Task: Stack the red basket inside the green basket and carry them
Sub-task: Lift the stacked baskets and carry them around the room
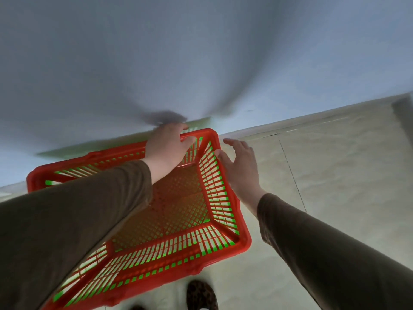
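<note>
The red basket (225, 220) sits nested inside the green basket (221, 201), whose green wall shows only through the red slats. My left hand (167, 148) grips the far rim of the red basket, fingers curled over the edge. My right hand (239, 166) is beside the right rim with its fingers spread; the thumb touches or nearly touches that rim. Both arms wear brown sleeves. The left forearm hides part of the basket's floor and left side.
A pale wall (201, 52) rises just behind the baskets, meeting the beige tiled floor (335, 175) along a baseboard. A leopard-print slipper (201, 296) shows at the bottom edge below the baskets. A dark object (404, 117) stands at the far right.
</note>
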`<control>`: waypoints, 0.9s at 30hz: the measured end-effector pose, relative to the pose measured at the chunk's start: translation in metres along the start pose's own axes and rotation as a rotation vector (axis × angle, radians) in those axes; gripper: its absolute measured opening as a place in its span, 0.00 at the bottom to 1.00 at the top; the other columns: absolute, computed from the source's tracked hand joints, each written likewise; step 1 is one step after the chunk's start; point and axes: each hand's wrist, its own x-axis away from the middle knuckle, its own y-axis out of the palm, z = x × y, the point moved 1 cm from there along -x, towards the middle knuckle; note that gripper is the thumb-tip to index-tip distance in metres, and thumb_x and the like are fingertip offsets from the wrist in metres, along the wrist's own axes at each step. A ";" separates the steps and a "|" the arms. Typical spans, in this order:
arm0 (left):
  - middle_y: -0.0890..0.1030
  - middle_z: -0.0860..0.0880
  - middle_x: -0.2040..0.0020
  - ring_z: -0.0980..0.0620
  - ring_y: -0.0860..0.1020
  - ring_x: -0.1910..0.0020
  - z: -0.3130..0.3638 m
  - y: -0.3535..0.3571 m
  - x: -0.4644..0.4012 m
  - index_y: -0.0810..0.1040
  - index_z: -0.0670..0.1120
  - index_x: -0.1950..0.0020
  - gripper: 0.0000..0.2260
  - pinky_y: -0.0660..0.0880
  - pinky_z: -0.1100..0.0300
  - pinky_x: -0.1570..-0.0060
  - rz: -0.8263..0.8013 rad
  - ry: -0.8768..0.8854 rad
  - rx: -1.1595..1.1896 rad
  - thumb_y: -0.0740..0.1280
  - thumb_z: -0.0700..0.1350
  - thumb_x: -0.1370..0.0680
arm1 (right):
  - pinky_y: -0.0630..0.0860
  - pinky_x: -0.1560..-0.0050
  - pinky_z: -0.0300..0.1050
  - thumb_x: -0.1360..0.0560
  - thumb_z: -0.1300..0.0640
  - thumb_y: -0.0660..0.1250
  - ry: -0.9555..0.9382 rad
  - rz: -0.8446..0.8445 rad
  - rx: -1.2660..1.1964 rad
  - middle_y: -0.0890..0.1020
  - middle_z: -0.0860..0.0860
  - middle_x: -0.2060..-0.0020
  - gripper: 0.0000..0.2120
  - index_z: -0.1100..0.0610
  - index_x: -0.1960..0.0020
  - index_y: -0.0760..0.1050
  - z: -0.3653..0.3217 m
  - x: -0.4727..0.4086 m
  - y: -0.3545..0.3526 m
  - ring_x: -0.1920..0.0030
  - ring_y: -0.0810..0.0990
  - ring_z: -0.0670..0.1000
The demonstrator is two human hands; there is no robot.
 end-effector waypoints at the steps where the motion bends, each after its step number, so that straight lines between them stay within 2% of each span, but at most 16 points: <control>1: 0.82 0.47 0.33 0.45 0.81 0.37 0.004 0.004 -0.006 0.75 0.47 0.26 0.25 0.79 0.47 0.40 -0.024 -0.001 -0.018 0.62 0.61 0.17 | 0.74 0.31 0.54 0.18 0.40 0.63 0.050 -0.024 -0.032 0.77 0.48 0.28 0.23 0.49 0.27 0.73 0.002 0.001 0.002 0.31 0.75 0.50; 5: 0.81 0.46 0.31 0.44 0.81 0.37 0.015 0.019 -0.027 0.73 0.47 0.24 0.30 0.80 0.47 0.40 -0.131 -0.037 -0.110 0.54 0.66 0.17 | 0.82 0.37 0.58 0.18 0.37 0.61 0.199 -0.152 -0.214 0.82 0.49 0.34 0.27 0.51 0.26 0.73 0.010 0.002 0.013 0.39 0.83 0.51; 9: 0.84 0.49 0.50 0.48 0.82 0.55 0.022 0.033 -0.046 0.80 0.49 0.42 0.32 0.80 0.51 0.51 -0.208 -0.090 -0.132 0.50 0.72 0.20 | 0.85 0.43 0.57 0.17 0.38 0.58 0.261 -0.220 -0.328 0.87 0.48 0.42 0.25 0.53 0.30 0.77 0.013 -0.002 0.021 0.47 0.87 0.51; 12: 0.83 0.50 0.59 0.48 0.81 0.62 0.024 0.039 -0.052 0.79 0.49 0.54 0.33 0.78 0.52 0.54 -0.206 -0.143 -0.134 0.49 0.75 0.22 | 0.84 0.43 0.58 0.17 0.37 0.57 0.305 -0.231 -0.374 0.87 0.48 0.46 0.24 0.52 0.33 0.79 0.014 -0.004 0.026 0.49 0.87 0.52; 14: 0.81 0.50 0.62 0.48 0.80 0.63 0.026 0.042 -0.054 0.77 0.50 0.56 0.33 0.76 0.52 0.53 -0.200 -0.159 -0.157 0.50 0.76 0.23 | 0.84 0.43 0.59 0.17 0.36 0.56 0.318 -0.222 -0.383 0.88 0.48 0.47 0.24 0.52 0.35 0.80 0.016 -0.007 0.029 0.49 0.87 0.52; 21: 0.81 0.51 0.58 0.46 0.81 0.58 0.024 0.046 -0.057 0.78 0.49 0.50 0.34 0.75 0.47 0.43 -0.174 -0.163 -0.181 0.49 0.76 0.23 | 0.85 0.45 0.58 0.18 0.39 0.60 0.374 -0.180 -0.425 0.87 0.49 0.49 0.19 0.52 0.38 0.79 0.015 -0.013 0.034 0.51 0.87 0.53; 24: 0.81 0.51 0.57 0.48 0.81 0.59 0.024 0.043 -0.055 0.79 0.49 0.48 0.32 0.74 0.53 0.53 -0.164 -0.180 -0.138 0.51 0.75 0.22 | 0.84 0.42 0.59 0.18 0.39 0.61 0.397 -0.244 -0.448 0.87 0.50 0.48 0.20 0.53 0.37 0.79 0.014 -0.014 0.028 0.49 0.87 0.55; 26: 0.82 0.51 0.53 0.49 0.81 0.57 0.030 0.039 -0.050 0.79 0.47 0.39 0.32 0.73 0.56 0.59 -0.140 -0.161 -0.124 0.53 0.72 0.20 | 0.82 0.39 0.60 0.19 0.37 0.62 0.414 -0.290 -0.493 0.86 0.52 0.41 0.27 0.55 0.32 0.77 0.013 -0.014 0.015 0.44 0.86 0.57; 27: 0.83 0.50 0.49 0.48 0.81 0.53 0.034 0.037 -0.046 0.77 0.47 0.33 0.32 0.74 0.55 0.58 -0.116 -0.124 -0.121 0.53 0.70 0.19 | 0.80 0.37 0.58 0.21 0.35 0.63 0.423 -0.291 -0.511 0.84 0.53 0.36 0.31 0.55 0.28 0.74 0.014 -0.013 0.007 0.40 0.85 0.58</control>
